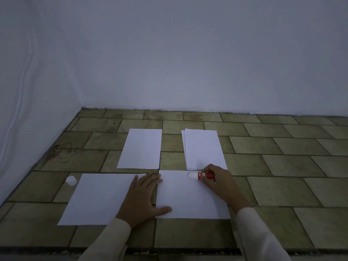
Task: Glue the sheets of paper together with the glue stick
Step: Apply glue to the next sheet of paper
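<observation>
Red glue stick (204, 175) clamped in right hand (219, 178) fingers, tip on sheet (190, 196), left hand (145, 196) splayed flat.

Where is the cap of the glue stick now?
The white cap lies on the tiled floor at the left of the head view, just beyond the far left corner of the near left sheet.

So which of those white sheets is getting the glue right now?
The near right sheet: the right hand rubs the glue stick along its far edge while the left hand pins it.
</observation>
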